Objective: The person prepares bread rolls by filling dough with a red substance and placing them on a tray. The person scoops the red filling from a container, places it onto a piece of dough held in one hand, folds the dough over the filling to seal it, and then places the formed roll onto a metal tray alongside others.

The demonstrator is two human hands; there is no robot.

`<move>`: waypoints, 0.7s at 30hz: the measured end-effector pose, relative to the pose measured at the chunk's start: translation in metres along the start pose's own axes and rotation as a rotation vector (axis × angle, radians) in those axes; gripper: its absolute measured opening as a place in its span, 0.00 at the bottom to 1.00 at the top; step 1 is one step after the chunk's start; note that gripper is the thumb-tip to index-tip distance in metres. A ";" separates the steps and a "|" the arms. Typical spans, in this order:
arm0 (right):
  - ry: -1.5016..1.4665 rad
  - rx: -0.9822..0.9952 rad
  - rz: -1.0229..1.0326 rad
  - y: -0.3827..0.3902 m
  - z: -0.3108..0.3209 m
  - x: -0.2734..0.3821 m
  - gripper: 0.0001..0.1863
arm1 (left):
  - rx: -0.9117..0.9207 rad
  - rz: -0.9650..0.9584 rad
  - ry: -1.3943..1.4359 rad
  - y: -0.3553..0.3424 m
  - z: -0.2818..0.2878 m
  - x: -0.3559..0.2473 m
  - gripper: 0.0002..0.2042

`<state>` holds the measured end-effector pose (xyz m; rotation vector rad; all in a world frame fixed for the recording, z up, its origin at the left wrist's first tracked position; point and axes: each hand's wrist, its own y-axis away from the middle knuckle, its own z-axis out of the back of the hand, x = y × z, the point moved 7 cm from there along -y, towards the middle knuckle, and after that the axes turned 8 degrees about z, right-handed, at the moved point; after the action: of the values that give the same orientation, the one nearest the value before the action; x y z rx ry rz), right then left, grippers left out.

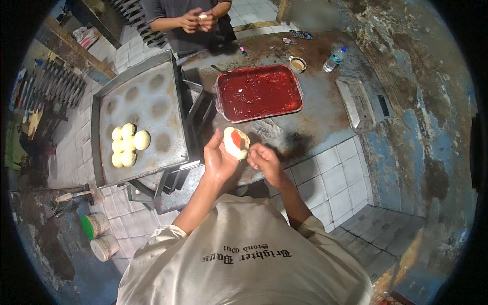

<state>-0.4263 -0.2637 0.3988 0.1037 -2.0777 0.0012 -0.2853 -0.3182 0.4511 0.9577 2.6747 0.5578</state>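
Note:
My left hand (217, 156) is held palm up, carrying a flattened piece of pale dough (229, 148) with a red smear of filling (236, 137) on it. At the dough's right edge is my right hand (265, 161), its fingers curled in. A small dark shape shows on the dough beside those fingers; I cannot make out what it is. Just beyond both hands lies a wide tray of glossy red filling (259, 94), with a utensil handle sticking out at its far left corner. Several round dough balls (124, 145) sit grouped on the metal baking tray (168, 122) to the left.
Across the worktable (317, 107), a co-worker's hands (198, 20) hold a small pale piece. Farther back are a cup (297, 64), a water bottle (334, 59) and a remote control (301, 34). An oblong metal pan (356, 104) lies right. Two buckets (96, 226) stand lower left.

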 end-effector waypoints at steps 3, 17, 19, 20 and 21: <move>0.241 -0.252 -0.083 0.018 0.051 -0.069 0.13 | 0.169 0.000 0.032 0.019 -0.005 -0.014 0.24; -0.489 -0.115 -0.195 -0.016 -0.097 -0.019 0.27 | 0.118 0.055 -0.104 0.060 -0.005 -0.024 0.29; -0.419 -0.050 -0.152 -0.003 -0.110 0.006 0.27 | 0.096 -0.039 -0.290 0.066 -0.006 -0.030 0.21; -0.349 0.020 -0.115 0.000 -0.116 0.018 0.27 | 0.104 -0.047 -0.284 0.066 -0.001 -0.033 0.21; -0.340 0.020 -0.118 0.003 -0.112 0.021 0.27 | 0.027 -0.101 -0.504 0.065 0.010 -0.038 0.19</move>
<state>-0.3392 -0.2569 0.4721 0.2541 -2.4076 -0.0723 -0.2171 -0.2941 0.4734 0.8304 2.2636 0.2185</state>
